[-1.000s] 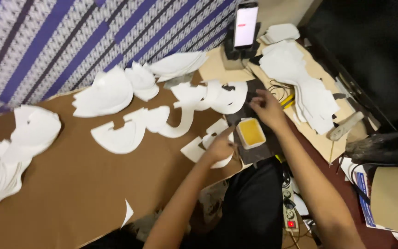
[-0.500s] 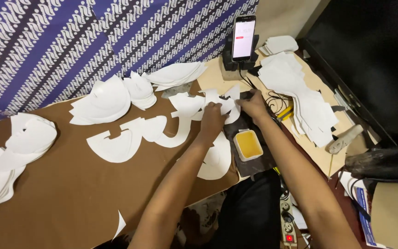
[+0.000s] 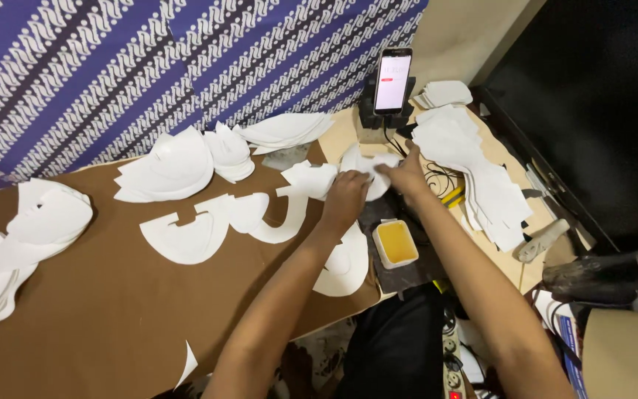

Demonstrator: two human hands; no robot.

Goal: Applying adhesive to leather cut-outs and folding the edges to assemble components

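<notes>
Both hands on white curved piece (image 3: 367, 164) at far edge of brown table (image 3: 97, 310), near phone on stand (image 3: 393, 80). Left hand (image 3: 345, 198) pressing it flat, fingers bent. Right hand (image 3: 407, 174) pinching its right edge, grip apparently closed though partly hidden. Yellow-filled tub (image 3: 396, 243) just below hands. More white pieces (image 3: 186, 236) lying to left.

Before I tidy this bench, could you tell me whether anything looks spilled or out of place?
Nothing looks spilled. One white cut piece hangs over the brown table front edge, apart from the rest. The yellow tub sits open, close to both hands.
</notes>
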